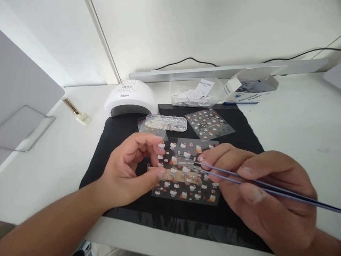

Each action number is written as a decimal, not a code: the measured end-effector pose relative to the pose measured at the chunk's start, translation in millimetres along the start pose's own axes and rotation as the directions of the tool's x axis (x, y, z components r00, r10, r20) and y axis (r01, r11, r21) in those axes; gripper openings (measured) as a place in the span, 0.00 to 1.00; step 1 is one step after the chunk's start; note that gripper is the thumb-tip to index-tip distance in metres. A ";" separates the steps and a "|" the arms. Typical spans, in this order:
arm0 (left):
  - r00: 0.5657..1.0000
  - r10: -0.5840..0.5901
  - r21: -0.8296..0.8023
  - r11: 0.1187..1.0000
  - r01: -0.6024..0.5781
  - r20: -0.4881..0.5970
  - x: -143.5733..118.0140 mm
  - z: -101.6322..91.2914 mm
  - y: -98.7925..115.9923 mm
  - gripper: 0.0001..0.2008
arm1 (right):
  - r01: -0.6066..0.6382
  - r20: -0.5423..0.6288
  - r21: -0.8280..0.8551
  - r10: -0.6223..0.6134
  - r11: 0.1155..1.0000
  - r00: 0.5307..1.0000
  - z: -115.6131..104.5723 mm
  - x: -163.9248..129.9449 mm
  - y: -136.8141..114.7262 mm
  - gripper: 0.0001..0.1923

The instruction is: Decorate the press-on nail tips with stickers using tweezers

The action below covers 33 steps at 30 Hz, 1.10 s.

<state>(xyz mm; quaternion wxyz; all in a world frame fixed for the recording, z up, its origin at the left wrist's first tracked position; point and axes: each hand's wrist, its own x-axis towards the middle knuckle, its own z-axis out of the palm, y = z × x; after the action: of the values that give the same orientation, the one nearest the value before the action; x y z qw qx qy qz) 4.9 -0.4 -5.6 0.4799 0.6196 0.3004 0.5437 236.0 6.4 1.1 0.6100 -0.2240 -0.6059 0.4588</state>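
My left hand (133, 165) is closed on the left edge of a clear sticker sheet (173, 185), pinched between thumb and fingers. Small white cartoon cats with red bows cover the sheet in rows. Blue tweezers (266, 186) lie between the thumb and fingers of my right hand (269, 199). Their tips are slightly apart over the middle of the sheet, and I cannot tell whether they touch it. Some right fingers rest at the sheet's right edge. Through the sheet shows a tan strip (170, 175) with roundish clear shapes on it, partly hidden by the stickers.
A black cloth (112, 135) covers the table's middle. On it are a clear rhinestone case (166, 123) and another sticker sheet (209, 123). Behind stand a white nail lamp (131, 97), a plastic tub (197, 94) and an alcohol pad box (250, 90). A polish bottle (82, 117) stands left.
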 end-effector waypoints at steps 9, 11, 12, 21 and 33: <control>1.000 0.018 -0.011 1.000 -0.018 -0.003 2.4 0.6 1.5 0.18 | -0.020 -0.042 -0.020 0.019 1.000 0.999 -1.5 -1.4 2.6 0.04; 0.999 -0.007 -0.011 1.000 0.007 -0.034 1.2 0.8 0.8 0.17 | -0.018 -0.046 -0.029 0.016 0.999 0.999 -2.1 -1.8 2.7 0.04; 0.998 -0.020 -0.010 1.000 0.019 -0.053 0.6 0.9 0.3 0.16 | -0.018 -0.049 -0.033 0.017 0.999 0.999 -2.5 -1.7 2.6 0.04; 0.994 0.082 0.096 0.993 -0.074 -0.078 2.6 1.7 -1.7 0.16 | 0.094 0.090 0.036 -0.097 0.995 0.991 -4.3 5.6 4.5 0.07; 0.994 0.033 -0.015 0.999 -0.035 -0.100 4.8 1.3 -2.1 0.12 | 0.101 0.123 0.018 -0.102 0.995 0.987 -1.1 2.5 5.3 0.08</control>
<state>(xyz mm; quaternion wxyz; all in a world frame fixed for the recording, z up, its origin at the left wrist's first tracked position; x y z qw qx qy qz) 7.6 4.3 -5.6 0.4603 0.5927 0.3088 0.5843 235.2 11.3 -2.1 0.5954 -0.1604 -0.6502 0.4438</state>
